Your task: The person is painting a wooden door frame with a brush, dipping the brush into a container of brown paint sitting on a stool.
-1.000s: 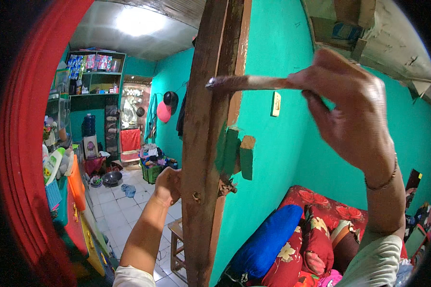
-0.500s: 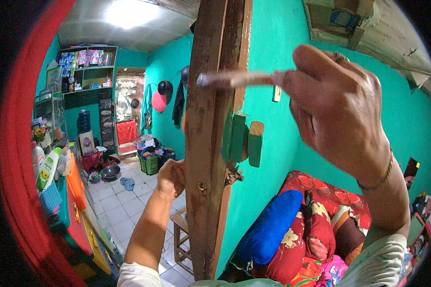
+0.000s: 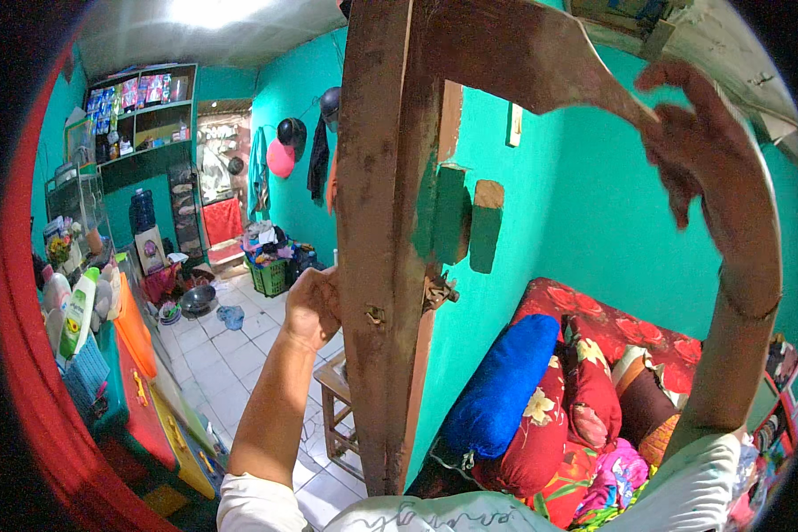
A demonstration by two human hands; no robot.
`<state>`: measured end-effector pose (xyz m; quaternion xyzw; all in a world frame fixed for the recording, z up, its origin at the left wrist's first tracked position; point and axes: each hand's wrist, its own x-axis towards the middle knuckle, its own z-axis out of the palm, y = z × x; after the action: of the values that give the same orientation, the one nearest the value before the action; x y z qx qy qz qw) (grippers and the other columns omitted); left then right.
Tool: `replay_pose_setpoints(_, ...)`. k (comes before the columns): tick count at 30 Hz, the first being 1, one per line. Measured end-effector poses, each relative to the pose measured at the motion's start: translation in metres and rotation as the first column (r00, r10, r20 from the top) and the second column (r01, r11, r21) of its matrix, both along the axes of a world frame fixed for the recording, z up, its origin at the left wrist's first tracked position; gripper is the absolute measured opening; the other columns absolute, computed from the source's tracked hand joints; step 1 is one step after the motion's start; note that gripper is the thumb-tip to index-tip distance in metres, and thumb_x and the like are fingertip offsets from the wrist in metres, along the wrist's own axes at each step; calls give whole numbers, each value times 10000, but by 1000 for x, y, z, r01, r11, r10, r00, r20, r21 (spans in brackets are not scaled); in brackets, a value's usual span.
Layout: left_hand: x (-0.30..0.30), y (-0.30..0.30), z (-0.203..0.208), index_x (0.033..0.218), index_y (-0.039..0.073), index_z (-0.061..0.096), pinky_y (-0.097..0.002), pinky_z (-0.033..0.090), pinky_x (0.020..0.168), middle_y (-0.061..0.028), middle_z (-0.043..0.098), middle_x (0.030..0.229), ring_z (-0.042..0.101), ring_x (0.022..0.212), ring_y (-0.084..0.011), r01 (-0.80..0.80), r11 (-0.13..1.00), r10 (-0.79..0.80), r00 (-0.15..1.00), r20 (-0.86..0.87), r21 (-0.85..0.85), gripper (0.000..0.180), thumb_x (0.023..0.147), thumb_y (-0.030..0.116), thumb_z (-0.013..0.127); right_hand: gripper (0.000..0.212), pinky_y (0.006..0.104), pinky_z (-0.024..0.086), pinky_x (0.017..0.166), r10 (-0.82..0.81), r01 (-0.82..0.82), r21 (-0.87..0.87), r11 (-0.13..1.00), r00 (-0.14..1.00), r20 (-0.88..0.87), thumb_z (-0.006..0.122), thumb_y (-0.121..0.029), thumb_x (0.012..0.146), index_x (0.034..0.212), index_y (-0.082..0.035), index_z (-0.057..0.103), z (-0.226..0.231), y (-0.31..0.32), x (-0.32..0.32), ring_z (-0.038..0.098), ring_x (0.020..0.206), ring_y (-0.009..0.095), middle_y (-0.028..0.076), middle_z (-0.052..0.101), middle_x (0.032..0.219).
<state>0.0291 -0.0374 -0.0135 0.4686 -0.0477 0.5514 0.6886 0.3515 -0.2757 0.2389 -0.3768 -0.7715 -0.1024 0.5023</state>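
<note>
An upright brown wooden door edge (image 3: 372, 204) stands in front of me. My left hand (image 3: 315, 306) grips its left side at mid-height, fingertips hidden against the wood. Raised at the upper right, my right hand (image 3: 692, 142) pinches the narrow handle end of a broad flat brown tool (image 3: 514, 53) of a kind I cannot make out. Some of that hand's fingers stick out loosely. The tool's wide end overlaps the upper door edge; I cannot tell whether they touch. A metal latch (image 3: 439, 288) sits on the door's right side, below a green-painted block (image 3: 488, 226).
Beyond the door's right side lies a bed with a blue bolster (image 3: 505, 386) and red pillows (image 3: 541, 421). A wooden stool (image 3: 337, 390) stands low behind the door. Further left are a colourful cabinet (image 3: 142, 390), a green laundry basket (image 3: 269, 277) and a red curtain (image 3: 18, 355).
My right hand has moved right, and its tool has turned from edge-on to showing its broad face. The room sits slightly higher in view. My left hand keeps its place on the door.
</note>
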Motion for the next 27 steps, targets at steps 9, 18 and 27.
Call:
replay_pose_setpoints(9, 3, 6, 4, 1155, -48, 550, -386, 439, 939, -173, 624, 1143, 602, 1033, -275, 229, 964, -240, 968, 71, 138, 438, 869, 234, 376, 287, 233, 549, 387, 607, -743, -172, 647, 638, -473, 544, -141, 864, 1048, 63, 462, -46, 4, 8, 468, 555, 86, 165, 469, 910)
replay_pose_setpoints(18, 1, 2, 3, 1090, -25, 544, -391, 466, 888, -165, 630, 1078, 615, 978, -280, 182, 980, -186, 981, 47, 80, 401, 921, 290, 362, 296, 174, 473, 408, 418, -384, 219, 897, 897, -143, 592, -137, 880, 1096, 44, 502, -16, -8, 13, 481, 585, 69, 119, 512, 954)
replay_pose_setpoints(27, 0, 4, 4, 1211, -62, 503, -388, 477, 892, -181, 627, 1123, 618, 1010, -270, 258, 958, -266, 963, 47, 127, 476, 929, 294, 356, 250, 188, 455, 408, 213, -210, 445, 871, 976, 45, 595, -111, 874, 1063, 33, 519, -1, 5, -2, 493, 575, 75, 112, 527, 909)
